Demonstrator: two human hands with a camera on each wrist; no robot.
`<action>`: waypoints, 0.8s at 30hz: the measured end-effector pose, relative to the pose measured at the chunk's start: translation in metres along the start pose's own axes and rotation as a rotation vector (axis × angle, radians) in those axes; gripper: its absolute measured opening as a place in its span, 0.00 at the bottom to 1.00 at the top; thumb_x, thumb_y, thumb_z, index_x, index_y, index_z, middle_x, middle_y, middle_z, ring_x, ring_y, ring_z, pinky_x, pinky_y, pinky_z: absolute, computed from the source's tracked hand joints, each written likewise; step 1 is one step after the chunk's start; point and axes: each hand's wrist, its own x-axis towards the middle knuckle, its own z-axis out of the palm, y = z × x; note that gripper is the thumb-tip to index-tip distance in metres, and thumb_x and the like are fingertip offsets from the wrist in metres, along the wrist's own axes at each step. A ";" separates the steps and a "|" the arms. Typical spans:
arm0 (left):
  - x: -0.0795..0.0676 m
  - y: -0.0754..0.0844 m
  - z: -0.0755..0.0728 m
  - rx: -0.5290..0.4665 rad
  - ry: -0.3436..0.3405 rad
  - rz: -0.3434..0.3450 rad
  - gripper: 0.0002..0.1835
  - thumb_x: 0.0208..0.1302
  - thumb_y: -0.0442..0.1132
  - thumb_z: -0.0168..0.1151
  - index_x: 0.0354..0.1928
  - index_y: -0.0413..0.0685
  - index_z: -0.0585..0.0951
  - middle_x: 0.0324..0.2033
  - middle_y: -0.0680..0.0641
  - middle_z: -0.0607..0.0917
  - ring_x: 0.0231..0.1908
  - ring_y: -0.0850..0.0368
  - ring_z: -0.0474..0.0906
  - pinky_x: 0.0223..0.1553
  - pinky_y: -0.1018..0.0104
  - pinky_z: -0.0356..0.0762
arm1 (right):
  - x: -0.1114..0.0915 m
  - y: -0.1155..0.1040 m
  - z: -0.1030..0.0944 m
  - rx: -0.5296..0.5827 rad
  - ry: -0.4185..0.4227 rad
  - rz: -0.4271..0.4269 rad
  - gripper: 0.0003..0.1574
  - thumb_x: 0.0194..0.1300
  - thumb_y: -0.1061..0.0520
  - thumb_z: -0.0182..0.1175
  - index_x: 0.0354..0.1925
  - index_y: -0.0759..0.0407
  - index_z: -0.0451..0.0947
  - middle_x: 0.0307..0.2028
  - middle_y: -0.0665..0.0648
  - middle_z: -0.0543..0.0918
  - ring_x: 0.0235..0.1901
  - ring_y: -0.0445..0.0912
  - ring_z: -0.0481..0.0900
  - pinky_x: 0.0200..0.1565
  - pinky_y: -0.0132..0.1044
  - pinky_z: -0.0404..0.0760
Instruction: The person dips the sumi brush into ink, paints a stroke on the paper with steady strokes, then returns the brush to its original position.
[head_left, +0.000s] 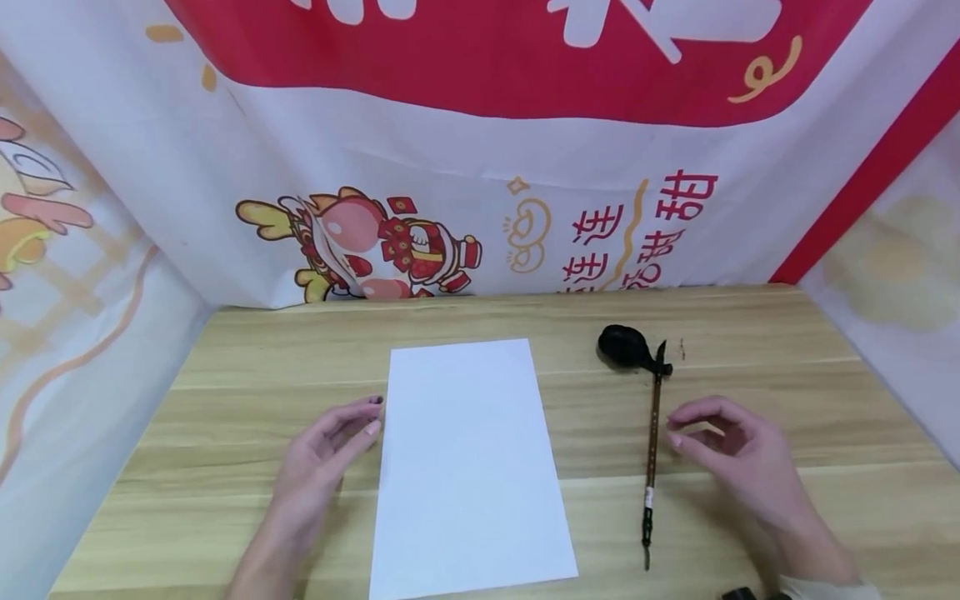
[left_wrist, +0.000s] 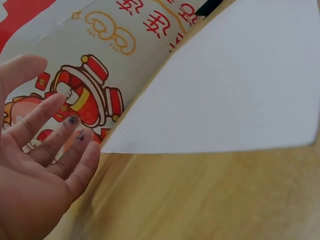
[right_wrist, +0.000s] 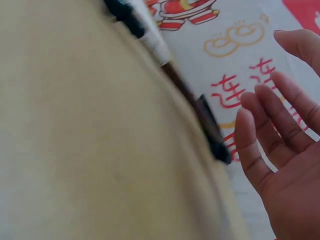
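Your right hand (head_left: 750, 454), loose and empty, is just beside the brush (head_left: 652, 442) on the tabletop (head_left: 240, 417); your left hand (head_left: 318, 462), likewise, is by the paper (head_left: 468, 475). Likely setup; lifting the brush calls for a pinch.

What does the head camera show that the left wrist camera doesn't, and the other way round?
Only the head view: the right hand and the brush's brown handle. A dark thing at the left wrist view's top edge is too cut off to name.

Only the left wrist view: the left hand's palm facing the camera, with dark marks on two fingers.

Both: the left hand, the paper, the table and the printed cloth.
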 end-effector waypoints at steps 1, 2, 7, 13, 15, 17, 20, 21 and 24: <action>0.001 -0.002 0.000 -0.011 -0.003 0.000 0.23 0.75 0.38 0.68 0.67 0.37 0.78 0.67 0.49 0.83 0.65 0.59 0.81 0.64 0.73 0.79 | -0.002 0.004 -0.001 0.014 0.005 0.021 0.17 0.63 0.78 0.69 0.51 0.76 0.80 0.49 0.59 0.88 0.48 0.42 0.88 0.52 0.29 0.86; 0.002 -0.004 0.000 -0.019 -0.007 0.004 0.23 0.75 0.38 0.67 0.66 0.36 0.78 0.67 0.48 0.83 0.64 0.60 0.81 0.64 0.73 0.79 | -0.003 0.008 -0.001 0.027 0.012 0.044 0.17 0.64 0.77 0.69 0.51 0.75 0.80 0.48 0.59 0.89 0.48 0.42 0.88 0.52 0.28 0.86; 0.010 -0.015 0.004 -0.038 -0.020 0.069 0.21 0.75 0.35 0.67 0.64 0.31 0.78 0.65 0.46 0.85 0.63 0.55 0.84 0.63 0.68 0.82 | -0.003 0.020 -0.005 0.117 0.032 0.112 0.16 0.67 0.75 0.67 0.53 0.73 0.80 0.46 0.55 0.91 0.44 0.43 0.88 0.49 0.29 0.86; 0.008 -0.024 0.008 0.029 -0.025 0.084 0.17 0.72 0.33 0.69 0.58 0.32 0.83 0.62 0.51 0.88 0.61 0.57 0.84 0.61 0.70 0.82 | -0.009 0.026 -0.005 0.178 -0.003 0.086 0.17 0.65 0.81 0.63 0.52 0.74 0.80 0.45 0.55 0.91 0.42 0.43 0.89 0.45 0.30 0.87; 0.006 -0.024 0.008 0.050 -0.023 0.075 0.16 0.72 0.33 0.69 0.58 0.33 0.83 0.62 0.51 0.88 0.61 0.56 0.84 0.61 0.70 0.82 | -0.011 0.027 -0.002 0.179 -0.009 0.078 0.18 0.64 0.81 0.63 0.52 0.75 0.80 0.45 0.55 0.91 0.42 0.43 0.90 0.46 0.31 0.87; 0.005 -0.023 0.006 0.066 -0.023 0.071 0.17 0.72 0.34 0.70 0.58 0.33 0.83 0.62 0.52 0.88 0.61 0.56 0.84 0.60 0.70 0.82 | -0.011 0.027 0.001 0.187 -0.005 0.072 0.18 0.64 0.82 0.63 0.52 0.76 0.79 0.45 0.55 0.91 0.43 0.43 0.90 0.46 0.31 0.87; 0.004 -0.022 0.005 0.089 -0.022 0.076 0.17 0.72 0.35 0.70 0.58 0.34 0.84 0.61 0.53 0.88 0.60 0.55 0.84 0.60 0.71 0.82 | -0.011 0.028 0.004 0.198 -0.004 0.059 0.20 0.62 0.83 0.63 0.52 0.76 0.79 0.46 0.57 0.91 0.43 0.44 0.90 0.47 0.32 0.88; 0.004 -0.023 0.005 0.091 -0.021 0.077 0.17 0.72 0.35 0.71 0.58 0.34 0.84 0.61 0.53 0.89 0.60 0.55 0.84 0.60 0.71 0.82 | -0.011 0.028 0.005 0.203 -0.006 0.057 0.20 0.61 0.84 0.63 0.52 0.76 0.80 0.46 0.57 0.91 0.44 0.44 0.90 0.48 0.32 0.88; 0.004 -0.026 0.005 0.095 -0.021 0.078 0.17 0.71 0.34 0.71 0.58 0.34 0.84 0.60 0.52 0.89 0.60 0.54 0.85 0.59 0.71 0.83 | -0.011 0.029 0.004 0.240 -0.035 0.029 0.24 0.59 0.86 0.62 0.53 0.76 0.79 0.49 0.58 0.90 0.47 0.46 0.90 0.49 0.33 0.88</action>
